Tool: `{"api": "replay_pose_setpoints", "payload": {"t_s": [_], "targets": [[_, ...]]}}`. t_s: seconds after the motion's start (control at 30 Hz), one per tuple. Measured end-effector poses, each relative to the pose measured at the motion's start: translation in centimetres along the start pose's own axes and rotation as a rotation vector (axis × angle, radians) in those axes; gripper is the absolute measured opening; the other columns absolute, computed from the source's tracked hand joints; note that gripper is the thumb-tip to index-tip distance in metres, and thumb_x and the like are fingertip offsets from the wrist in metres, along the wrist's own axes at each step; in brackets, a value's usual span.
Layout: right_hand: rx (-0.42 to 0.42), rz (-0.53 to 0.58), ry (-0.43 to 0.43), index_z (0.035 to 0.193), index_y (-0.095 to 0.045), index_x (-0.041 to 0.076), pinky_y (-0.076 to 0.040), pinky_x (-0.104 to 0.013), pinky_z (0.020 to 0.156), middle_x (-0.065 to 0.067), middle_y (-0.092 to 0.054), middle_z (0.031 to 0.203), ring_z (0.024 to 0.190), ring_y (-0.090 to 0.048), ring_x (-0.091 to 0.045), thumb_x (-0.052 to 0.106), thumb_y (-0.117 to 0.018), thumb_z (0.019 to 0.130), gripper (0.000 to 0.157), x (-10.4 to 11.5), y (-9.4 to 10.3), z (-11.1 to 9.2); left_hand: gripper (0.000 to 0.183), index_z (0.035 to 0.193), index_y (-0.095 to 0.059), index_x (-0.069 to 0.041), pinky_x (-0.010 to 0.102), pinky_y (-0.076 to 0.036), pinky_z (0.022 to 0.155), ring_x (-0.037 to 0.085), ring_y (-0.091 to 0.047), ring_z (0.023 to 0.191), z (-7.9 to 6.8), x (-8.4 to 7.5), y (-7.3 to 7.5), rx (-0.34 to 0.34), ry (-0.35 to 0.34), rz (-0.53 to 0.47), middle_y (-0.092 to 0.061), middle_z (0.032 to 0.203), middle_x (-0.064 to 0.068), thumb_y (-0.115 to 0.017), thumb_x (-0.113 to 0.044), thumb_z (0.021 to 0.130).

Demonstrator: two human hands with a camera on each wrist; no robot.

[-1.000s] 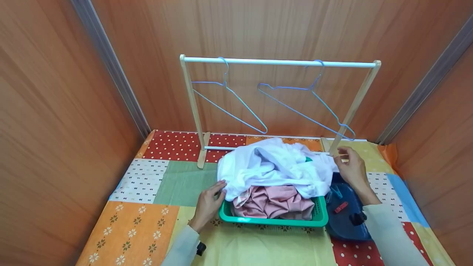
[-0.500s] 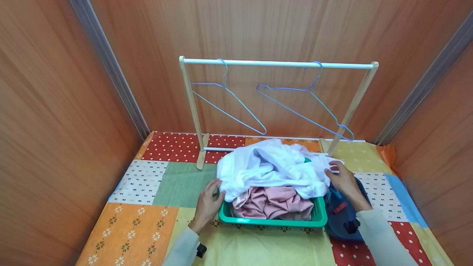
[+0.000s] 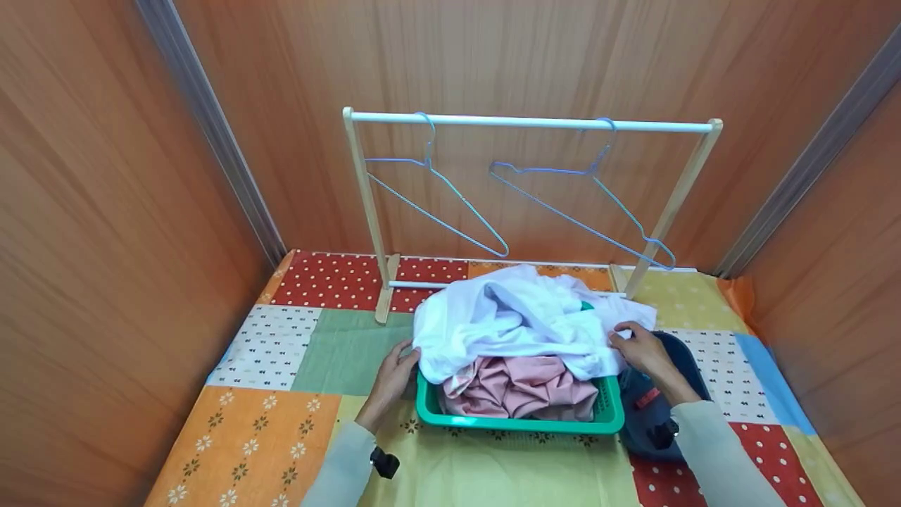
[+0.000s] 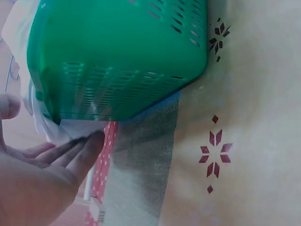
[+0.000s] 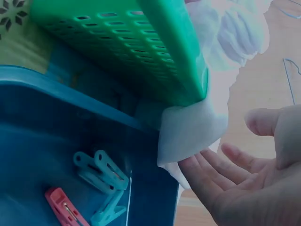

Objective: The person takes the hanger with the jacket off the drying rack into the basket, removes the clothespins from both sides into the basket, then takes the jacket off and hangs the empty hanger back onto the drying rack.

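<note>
White cloth (image 3: 486,320) lies heaped over a green plastic basket (image 3: 521,424), covering most of its top. A crumpled pink cloth (image 3: 521,387) shows at the near side of the basket. My left hand (image 3: 394,370) is at the basket's left side; its fingers (image 4: 80,153) reach out straight beside the hanging white cloth, thumb apart. At the right side, my right hand (image 3: 644,352) touches a loose flap of white cloth (image 5: 193,132) that hangs over the rim. Its fingers (image 5: 207,174) are extended against the flap, and the thumb stands away.
Behind the basket stands a rack (image 3: 528,121) with two blue wire hangers (image 3: 468,204) on its bar. A dark blue tray (image 3: 693,359) beside the basket holds a red clothespin (image 5: 66,207) and several teal ones (image 5: 106,172). A patchwork cloth (image 3: 271,429) covers the table.
My right hand has come left and nearer along the basket's right side, onto the white cloth. My left hand has shifted slightly at the left side. Basket and hangers stay in place.
</note>
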State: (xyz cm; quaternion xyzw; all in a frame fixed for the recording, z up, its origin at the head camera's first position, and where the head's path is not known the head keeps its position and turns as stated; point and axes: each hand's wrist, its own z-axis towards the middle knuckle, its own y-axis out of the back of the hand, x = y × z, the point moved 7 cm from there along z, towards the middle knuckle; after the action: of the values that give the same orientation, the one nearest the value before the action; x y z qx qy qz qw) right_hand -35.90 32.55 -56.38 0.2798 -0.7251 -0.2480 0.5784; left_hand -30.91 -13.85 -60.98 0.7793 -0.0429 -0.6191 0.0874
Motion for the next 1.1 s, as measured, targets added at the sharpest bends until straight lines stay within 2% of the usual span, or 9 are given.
{"api": "replay_pose_setpoints", "payload": {"t_s": [0.07, 0.17, 0.3, 0.4, 0.57, 0.63, 0.77, 0.93, 1.1], "targets": [[-0.005, -0.024, 0.018, 0.126, -0.056, 0.002, -0.041, -0.028, 0.066, -0.021, -0.062, 0.109, 0.087, -0.056, -0.025, 0.032, -0.052, 0.1, 0.04, 0.0, 0.0, 0.0, 0.058, 0.147, -0.041, -0.003, 0.055, -0.038, 0.111, 0.034, -0.054, 0.129, 0.3, 0.2, 0.1, 0.006, 0.016, -0.066, -0.053, 0.142, 0.021, -0.05, -0.039, 0.102], [0.032, -0.036, 0.041, 0.125, -0.056, 0.0, -0.043, -0.028, 0.065, -0.024, -0.064, 0.111, 0.087, -0.058, -0.025, 0.014, -0.052, 0.096, 0.033, -0.1, -0.2, -0.2, 0.055, 0.143, -0.046, -0.002, 0.054, -0.037, 0.112, 0.033, -0.056, 0.125, 0.7, 0.3, 0.5, -0.01, 0.026, -0.167, -0.055, 0.14, 0.019, -0.054, -0.036, 0.1], [0.116, -0.057, 0.075, 0.129, -0.055, -0.002, -0.048, -0.03, 0.068, -0.029, -0.063, 0.12, 0.094, -0.06, -0.029, -0.005, -0.05, 0.085, 0.044, -0.2, -0.7, -0.6, 0.049, 0.14, -0.051, -0.002, 0.052, -0.037, 0.113, 0.031, -0.056, 0.125, 1.0, 0.3, 0.9, -0.032, 0.029, -0.222, -0.057, 0.138, 0.017, -0.056, -0.03, 0.1], [0.132, -0.072, 0.095, 0.127, -0.059, -0.002, -0.051, -0.032, 0.073, -0.027, -0.063, 0.122, 0.101, -0.06, -0.03, -0.004, -0.054, 0.087, 0.041, -0.3, -0.8, -0.7, 0.045, 0.138, -0.053, -0.003, 0.052, -0.036, 0.114, 0.031, -0.055, 0.127, 1.2, 0.3, 1.1, -0.053, 0.045, -0.225, -0.058, 0.137, 0.017, -0.057, -0.027, 0.099], [0.077, -0.075, 0.127, 0.112, -0.069, 0.0, -0.048, -0.031, 0.068, -0.017, -0.068, 0.104, 0.085, -0.059, -0.022, 0.007, -0.055, 0.096, 0.022, -0.3, -0.6, -0.8, 0.041, 0.134, -0.057, -0.004, 0.05, -0.038, 0.112, 0.028, -0.057, 0.125, 1.4, 0.4, 1.5, -0.097, 0.06, -0.247, -0.063, 0.132, 0.016, -0.061, -0.023, 0.097], [0.049, -0.057, 0.13, 0.109, -0.068, 0.0, -0.045, -0.03, 0.066, -0.014, -0.067, 0.099, 0.081, -0.056, -0.02, 0.009, -0.053, 0.099, 0.021, -0.3, -0.4, -0.8, 0.037, 0.13, -0.06, -0.004, 0.049, -0.042, 0.109, 0.026, -0.062, 0.119, 1.5, 0.3, 1.7, -0.112, 0.051, -0.26, -0.066, 0.128, 0.015, -0.062, -0.02, 0.097], [-0.017, -0.02, 0.127, 0.112, -0.064, 0.002, -0.043, -0.03, 0.074, -0.014, -0.064, 0.103, 0.089, -0.056, -0.023, 0.014, -0.048, 0.103, 0.022, 0.4, 0.5, -0.8, 0.028, 0.123, -0.065, -0.005, 0.047, -0.048, 0.103, 0.021, -0.068, 0.108, 1.4, -0.6, 2.0, -0.135, 0.015, -0.269, -0.071, 0.119, 0.013, -0.061, -0.015, 0.097], [-0.101, 0.05, 0.152, 0.121, -0.06, 0.003, -0.044, -0.033, 0.086, -0.019, -0.062, 0.119, 0.105, -0.056, -0.028, 0.018, -0.044, 0.105, 0.028, 2.0, 1.6, -1.2, 0.028, 0.123, -0.065, -0.006, 0.043, -0.051, 0.101, 0.018, -0.069, 0.106, 0.8, -2.7, 1.8, -0.117, -0.034, -0.294, -0.071, 0.116, 0.011, -0.061, -0.016, 0.097], [-0.161, 0.112, 0.215, 0.12, -0.062, 0.005, -0.046, -0.023, 0.086, -0.019, -0.064, 0.124, 0.109, -0.058, -0.025, 0.018, -0.046, 0.105, 0.026, 4.1, 1.5, -2.2, 0.029, 0.122, -0.064, 0.0, 0.033, -0.055, 0.093, 0.019, -0.07, 0.103, -0.3, -5.9, 0.1, -0.035, -0.143, -0.264, -0.072, 0.113, 0.014, -0.061, -0.014, 0.097]]}}
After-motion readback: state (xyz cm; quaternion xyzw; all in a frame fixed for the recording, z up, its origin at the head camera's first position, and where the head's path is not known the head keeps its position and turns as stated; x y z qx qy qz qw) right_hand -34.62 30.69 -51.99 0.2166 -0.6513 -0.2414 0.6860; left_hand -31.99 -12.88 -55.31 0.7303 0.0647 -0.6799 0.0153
